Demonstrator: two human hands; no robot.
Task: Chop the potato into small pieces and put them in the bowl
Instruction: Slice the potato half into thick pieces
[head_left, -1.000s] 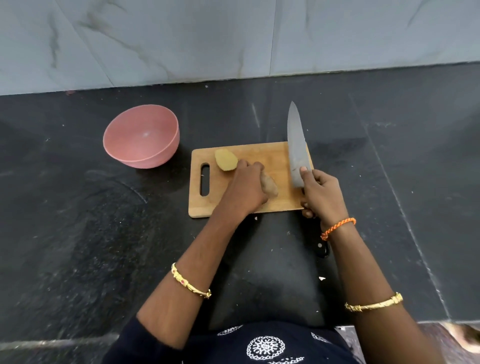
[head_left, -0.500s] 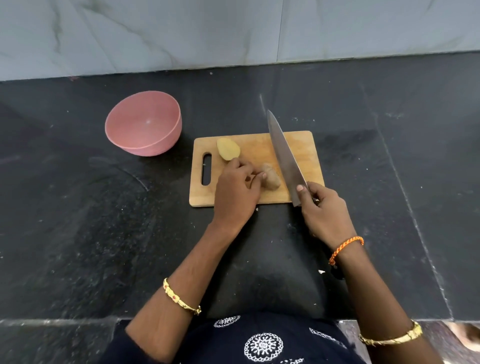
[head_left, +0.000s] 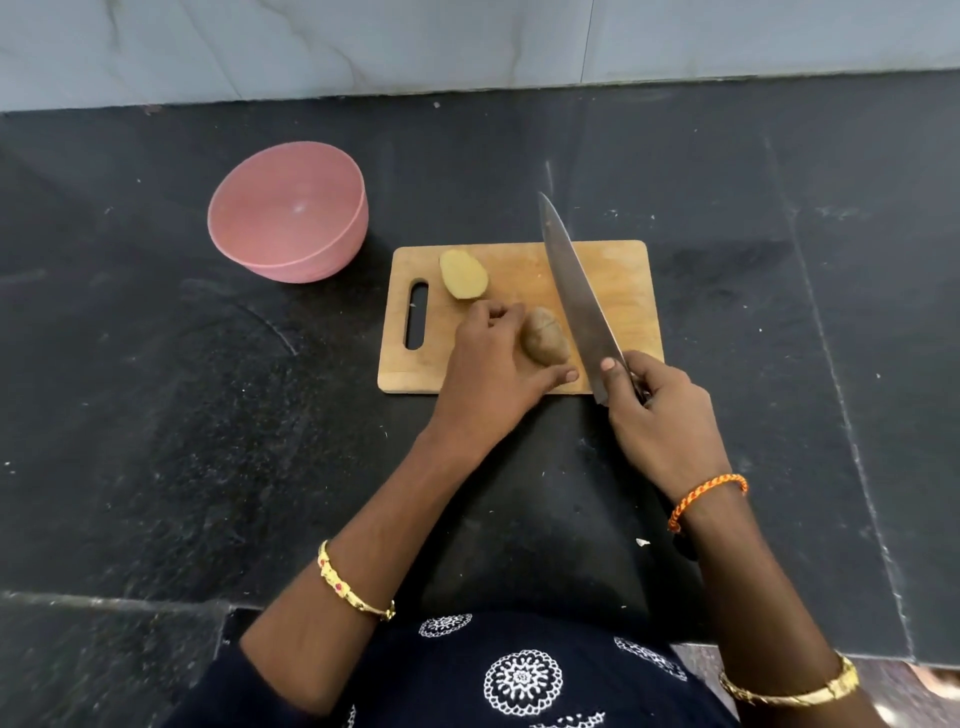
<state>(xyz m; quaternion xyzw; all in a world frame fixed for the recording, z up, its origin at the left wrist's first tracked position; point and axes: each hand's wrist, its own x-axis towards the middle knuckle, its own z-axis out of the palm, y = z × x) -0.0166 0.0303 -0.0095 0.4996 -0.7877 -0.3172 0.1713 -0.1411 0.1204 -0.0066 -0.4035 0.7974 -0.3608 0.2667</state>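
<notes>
Knife (head_left: 576, 296) beside potato half (head_left: 545, 336) — both hands engaged

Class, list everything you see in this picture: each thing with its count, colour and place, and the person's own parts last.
Bowl: one, pink, on the counter left of the board.
Chopping board: one, light wood, slot handle at its left end, mid-counter.
Potato halves: two; one cut face up, pale yellow, near the slot; one brown skin up, mid-board.
Knife: one, steel blade, slanting over the board right of the skin-up half.
Counter: one, black stone.
Wall: pale marbled tiles, behind.
Bangles: two gold; one orange wrist thread.
Left hand: steadies the skin-up half.
Right hand: grips the knife.
</notes>
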